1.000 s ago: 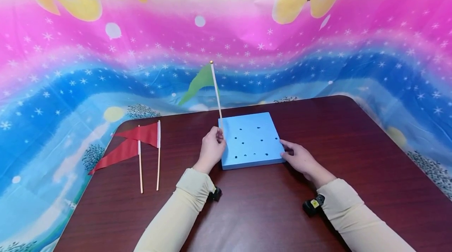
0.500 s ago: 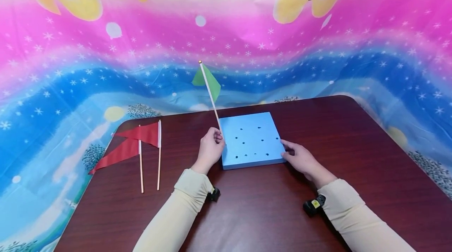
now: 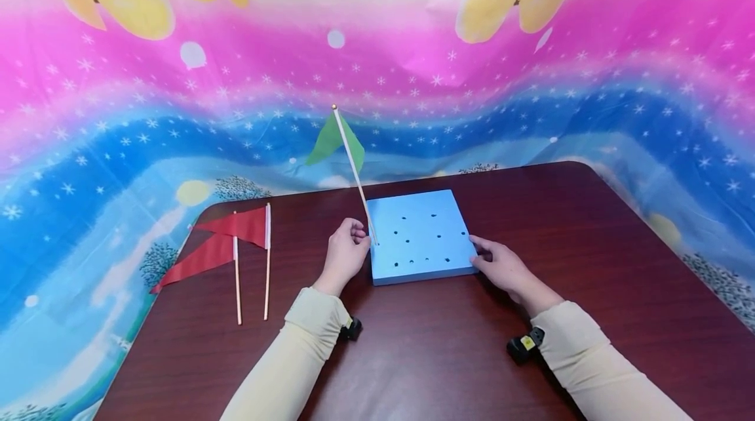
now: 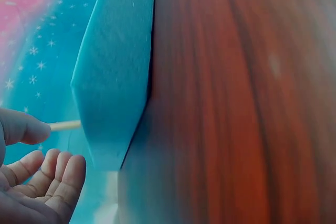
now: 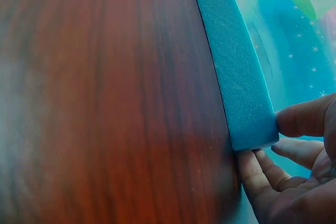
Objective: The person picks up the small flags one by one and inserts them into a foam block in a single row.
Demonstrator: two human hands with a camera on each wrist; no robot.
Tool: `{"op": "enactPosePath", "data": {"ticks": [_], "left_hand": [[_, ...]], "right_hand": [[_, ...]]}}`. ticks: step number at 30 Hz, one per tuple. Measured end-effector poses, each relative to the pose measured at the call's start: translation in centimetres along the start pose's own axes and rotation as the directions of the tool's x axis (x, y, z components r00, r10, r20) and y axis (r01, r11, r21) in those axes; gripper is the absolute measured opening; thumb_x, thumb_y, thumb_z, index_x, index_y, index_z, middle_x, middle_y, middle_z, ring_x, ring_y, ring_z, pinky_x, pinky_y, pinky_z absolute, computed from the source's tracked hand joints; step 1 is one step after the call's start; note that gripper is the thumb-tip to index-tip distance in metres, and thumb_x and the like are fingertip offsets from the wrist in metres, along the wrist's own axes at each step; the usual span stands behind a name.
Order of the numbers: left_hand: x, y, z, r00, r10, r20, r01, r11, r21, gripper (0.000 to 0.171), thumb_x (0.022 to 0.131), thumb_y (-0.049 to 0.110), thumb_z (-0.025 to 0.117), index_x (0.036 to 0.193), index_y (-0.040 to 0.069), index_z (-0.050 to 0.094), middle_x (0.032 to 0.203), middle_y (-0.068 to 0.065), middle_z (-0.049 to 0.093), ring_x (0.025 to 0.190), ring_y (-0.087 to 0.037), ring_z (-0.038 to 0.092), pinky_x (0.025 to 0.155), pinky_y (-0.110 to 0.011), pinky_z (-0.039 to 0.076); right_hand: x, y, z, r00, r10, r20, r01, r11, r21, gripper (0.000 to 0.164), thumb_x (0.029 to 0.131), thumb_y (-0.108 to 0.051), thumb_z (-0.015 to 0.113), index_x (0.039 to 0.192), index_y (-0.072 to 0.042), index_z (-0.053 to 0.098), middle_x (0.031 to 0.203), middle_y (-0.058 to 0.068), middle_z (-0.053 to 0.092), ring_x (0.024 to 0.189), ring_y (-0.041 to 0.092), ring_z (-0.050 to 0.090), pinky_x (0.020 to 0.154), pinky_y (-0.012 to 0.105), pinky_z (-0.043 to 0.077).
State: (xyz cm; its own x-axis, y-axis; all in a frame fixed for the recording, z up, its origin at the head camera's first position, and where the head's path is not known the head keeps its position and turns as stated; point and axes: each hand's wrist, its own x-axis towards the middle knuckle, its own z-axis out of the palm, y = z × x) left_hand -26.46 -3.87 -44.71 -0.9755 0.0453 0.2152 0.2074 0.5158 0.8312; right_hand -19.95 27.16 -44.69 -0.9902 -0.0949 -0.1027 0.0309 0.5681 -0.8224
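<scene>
A blue foam board [image 3: 421, 247] with several small dark holes lies flat on the table. In its left-edge hole stands a green pennant flag [image 3: 354, 147], its thin pole tilted to the left. My left hand [image 3: 347, 249] is just left of the pole, thumb and fingers parted. In the left wrist view, the pole's lower end [image 4: 67, 125] shows between thumb and board; the thumb overlaps it. My right hand [image 3: 501, 267] holds the board's near right corner; the right wrist view has the thumb on its upper edge and fingers against its side.
Two red pennant flags, one farther right [image 3: 255, 225] and one farther left [image 3: 203, 258], lie overlapping on the left of the dark wooden table [image 3: 425, 349]. A colourful printed cloth [image 3: 401, 67] hangs behind the table's far edge.
The green flag has leaned over to the left and its cloth has swung. My left hand has let go of the pole and drawn slightly left. The right hand stays on the board.
</scene>
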Motion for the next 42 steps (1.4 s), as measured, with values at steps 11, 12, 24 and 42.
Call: {"op": "enactPosePath", "data": {"ticks": [11, 12, 24, 42], "left_hand": [[-0.9, -1.1, -2.5, 1.0, 0.009, -0.007, -0.009, 1.0, 0.023, 0.024, 0.095, 0.001, 0.066, 0.117, -0.006, 0.06, 0.105, -0.016, 0.067, 0.098, -0.032, 0.065, 0.089, -0.047, 0.055], [-0.9, -1.2, -2.7, 1.0, 0.01, -0.011, -0.01, 1.0, 0.02, 0.024, 0.095, 0.001, 0.066, 0.117, -0.006, 0.06, 0.105, -0.017, 0.067, 0.099, -0.033, 0.066, 0.09, -0.047, 0.055], [-1.4, -2.7, -5.3, 0.984, -0.167, -0.059, 0.16, 0.981, -0.107, 0.027, 0.1, 0.01, 0.058, 0.122, -0.006, 0.062, 0.111, -0.02, 0.068, 0.105, -0.035, 0.065, 0.089, -0.043, 0.052], [-2.4, -4.4, -9.7, 0.946, -0.318, -0.062, 0.294, 0.923, -0.247, 0.032, 0.108, 0.011, 0.045, 0.131, -0.01, 0.051, 0.129, -0.033, 0.058, 0.118, -0.043, 0.059, 0.1, -0.045, 0.051]], "right_hand": [[-0.4, 0.4, 0.0, 1.0, -0.002, 0.007, 0.002, 1.0, 0.005, 0.058, 0.105, -0.008, 0.055, 0.156, 0.008, 0.033, 0.148, 0.035, 0.044, 0.128, 0.047, 0.05, 0.104, 0.057, 0.045], [-0.4, 0.4, 0.0, 1.0, 0.0, 0.006, 0.0, 1.0, 0.007, 0.058, 0.105, -0.008, 0.055, 0.156, 0.008, 0.033, 0.148, 0.035, 0.044, 0.128, 0.047, 0.05, 0.104, 0.057, 0.045], [-0.1, 0.0, 0.0, 1.0, -0.003, 0.008, 0.003, 1.0, 0.012, 0.058, 0.105, -0.007, 0.054, 0.156, 0.008, 0.033, 0.149, 0.035, 0.043, 0.129, 0.048, 0.049, 0.106, 0.058, 0.045], [0.0, 0.1, -0.1, 1.0, -0.018, 0.001, 0.018, 1.0, 0.003, 0.057, 0.104, -0.007, 0.055, 0.155, 0.009, 0.033, 0.147, 0.036, 0.044, 0.13, 0.048, 0.049, 0.107, 0.059, 0.043]]}}
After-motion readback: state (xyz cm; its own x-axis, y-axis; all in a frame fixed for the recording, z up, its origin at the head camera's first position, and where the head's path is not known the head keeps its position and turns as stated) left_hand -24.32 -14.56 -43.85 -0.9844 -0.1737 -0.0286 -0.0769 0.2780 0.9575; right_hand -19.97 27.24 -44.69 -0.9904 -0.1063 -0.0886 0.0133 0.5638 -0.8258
